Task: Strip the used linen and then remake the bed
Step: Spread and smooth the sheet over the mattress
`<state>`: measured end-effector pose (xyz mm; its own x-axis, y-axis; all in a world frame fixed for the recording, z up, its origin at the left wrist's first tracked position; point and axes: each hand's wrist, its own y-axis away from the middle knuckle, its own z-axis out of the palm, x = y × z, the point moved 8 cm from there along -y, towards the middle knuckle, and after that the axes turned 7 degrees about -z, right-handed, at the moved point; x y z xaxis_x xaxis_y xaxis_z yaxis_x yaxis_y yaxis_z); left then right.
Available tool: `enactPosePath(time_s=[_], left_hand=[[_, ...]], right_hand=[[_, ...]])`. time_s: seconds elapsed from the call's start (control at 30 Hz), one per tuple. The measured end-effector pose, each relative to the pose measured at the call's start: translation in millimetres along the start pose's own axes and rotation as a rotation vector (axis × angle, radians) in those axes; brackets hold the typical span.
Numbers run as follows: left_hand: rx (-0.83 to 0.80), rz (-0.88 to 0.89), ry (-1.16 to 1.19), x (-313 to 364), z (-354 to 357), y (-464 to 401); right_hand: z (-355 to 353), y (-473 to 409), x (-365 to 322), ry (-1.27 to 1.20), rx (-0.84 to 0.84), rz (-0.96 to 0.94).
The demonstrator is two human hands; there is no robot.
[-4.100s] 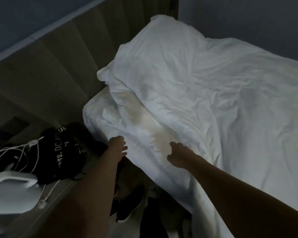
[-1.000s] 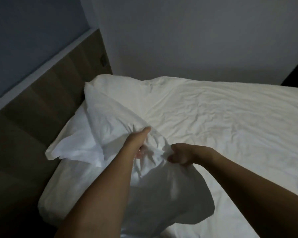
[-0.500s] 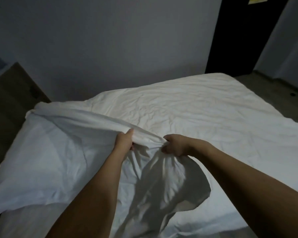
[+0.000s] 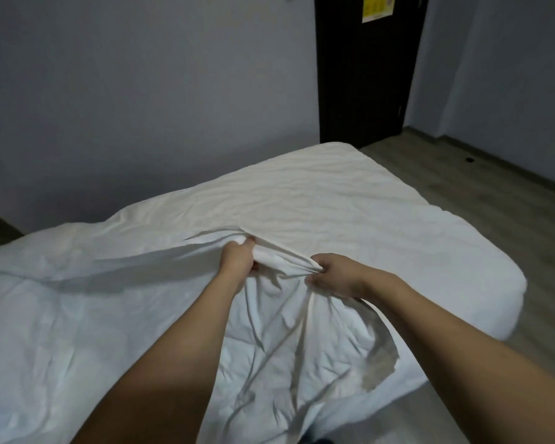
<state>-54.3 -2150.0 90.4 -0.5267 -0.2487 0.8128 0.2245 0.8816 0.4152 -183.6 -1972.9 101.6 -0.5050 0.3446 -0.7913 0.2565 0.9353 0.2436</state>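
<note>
- Head view: the sheet [image 4: 77, 309] covers the bed's near half, from nine to six o'clock.
- Our left hand [image 4: 237, 261] and right hand [image 4: 334, 275] clamp its bunched edge, lifting it to peel it off the mattress [image 4: 334, 200].

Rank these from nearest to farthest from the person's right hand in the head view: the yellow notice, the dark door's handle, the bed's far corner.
From the right hand:
1. Bed's far corner, straight beyond it.
2. Door handle, on the dark door's right edge.
3. Yellow notice, high on the door.
</note>
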Motion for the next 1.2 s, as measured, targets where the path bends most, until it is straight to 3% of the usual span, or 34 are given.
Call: enactPosePath(time_s=[0.2, 0.33, 0.47, 0.67, 1.0, 1.1, 1.2], left_hand=[[-0.126, 0.043, -0.12, 32.6, 131.4, -4.3], [-0.121, 0.135, -0.234, 64.8, 225.2, -4.6], [-0.096, 0.091, -0.444, 93.2, 311.9, -12.0], [-0.106, 0.039, -0.44, 145.4, 422.2, -25.5], [-0.216, 0.148, -0.535, 199.7, 593.3, -2.6], [-0.252, 0.118, -0.504, 191.2, 650.4, 8.2], [-0.289, 0.096, -0.626, 180.9, 716.6, 40.4]], right_hand=[[-79.1, 27.3, 91.2, -0.056, 0.051, 0.062], [-141.0, 35.3, 157.1, -0.091, 0.107, 0.116], [-208.5, 41.6, 209.0, -0.098, 0.126, 0.162], [-307.3, 43.6, 278.6, -0.108, 0.183, 0.188], [-421.7, 66.2, 410.9, -0.114, 0.133, 0.173], [-439.7, 88.5, 471.3, -0.123, 0.113, 0.225], [-445.7, 117.9, 555.0, -0.093, -0.01, 0.342]])
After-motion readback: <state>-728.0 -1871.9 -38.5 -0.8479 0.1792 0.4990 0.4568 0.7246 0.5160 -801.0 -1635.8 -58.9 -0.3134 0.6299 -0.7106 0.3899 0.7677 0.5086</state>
